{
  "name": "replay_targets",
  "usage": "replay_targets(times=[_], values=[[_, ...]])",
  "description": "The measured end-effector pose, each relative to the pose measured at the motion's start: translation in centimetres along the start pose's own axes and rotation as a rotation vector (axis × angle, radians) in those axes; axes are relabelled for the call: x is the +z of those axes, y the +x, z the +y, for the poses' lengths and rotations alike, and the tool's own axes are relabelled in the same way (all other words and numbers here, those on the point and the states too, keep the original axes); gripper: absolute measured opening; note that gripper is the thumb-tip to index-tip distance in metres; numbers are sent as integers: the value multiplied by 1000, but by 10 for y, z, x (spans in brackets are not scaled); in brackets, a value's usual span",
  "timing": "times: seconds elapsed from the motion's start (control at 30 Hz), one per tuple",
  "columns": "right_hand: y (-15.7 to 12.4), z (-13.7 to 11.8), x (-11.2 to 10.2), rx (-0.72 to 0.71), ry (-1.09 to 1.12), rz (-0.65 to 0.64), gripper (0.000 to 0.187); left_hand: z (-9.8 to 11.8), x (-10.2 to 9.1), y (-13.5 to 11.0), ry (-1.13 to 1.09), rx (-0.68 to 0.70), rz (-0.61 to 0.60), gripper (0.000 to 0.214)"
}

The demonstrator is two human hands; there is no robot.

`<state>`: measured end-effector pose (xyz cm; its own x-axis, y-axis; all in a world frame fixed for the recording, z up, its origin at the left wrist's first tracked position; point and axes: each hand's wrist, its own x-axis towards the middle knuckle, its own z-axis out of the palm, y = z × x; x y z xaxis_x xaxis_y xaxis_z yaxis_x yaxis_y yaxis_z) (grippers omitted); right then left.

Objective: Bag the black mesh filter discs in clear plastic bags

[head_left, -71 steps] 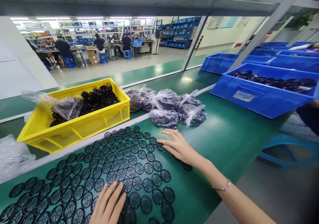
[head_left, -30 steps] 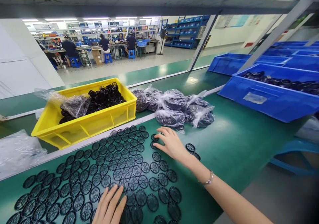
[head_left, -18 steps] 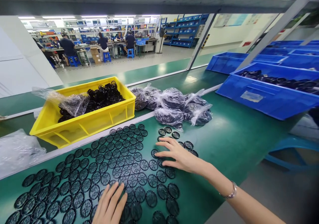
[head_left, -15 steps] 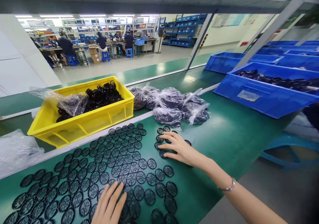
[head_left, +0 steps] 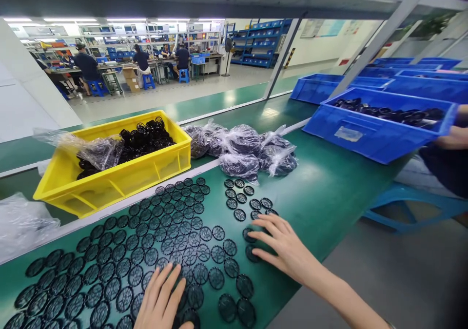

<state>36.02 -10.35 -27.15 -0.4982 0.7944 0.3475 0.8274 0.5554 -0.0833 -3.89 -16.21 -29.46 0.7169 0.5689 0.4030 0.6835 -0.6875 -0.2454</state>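
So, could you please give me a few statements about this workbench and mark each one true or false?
1. The right hand rests on black mesh discs on the green bench. True.
2. The left hand is gripping the yellow crate. False: it lies among the discs, apart from the crate.
3. The yellow crate holds black mesh parts and a clear plastic bag. True.
4. The bagged parts lie inside the blue crate. False: they lie outside any crate, to the right of the yellow crate.
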Motion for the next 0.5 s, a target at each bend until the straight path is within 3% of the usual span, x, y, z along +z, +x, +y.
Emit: replay_targets(times=[0.1, 0.33, 0.5], values=[[4, 6, -4, 29, -11, 44, 19, -1, 0, 0, 3, 3, -4, 53], [20, -57, 10, -14, 98, 23, 25, 1, -1, -1, -59, -43, 20, 52], [21, -27, 9, 49, 32, 14, 21, 1, -4, -4, -62, -55, 9, 53]])
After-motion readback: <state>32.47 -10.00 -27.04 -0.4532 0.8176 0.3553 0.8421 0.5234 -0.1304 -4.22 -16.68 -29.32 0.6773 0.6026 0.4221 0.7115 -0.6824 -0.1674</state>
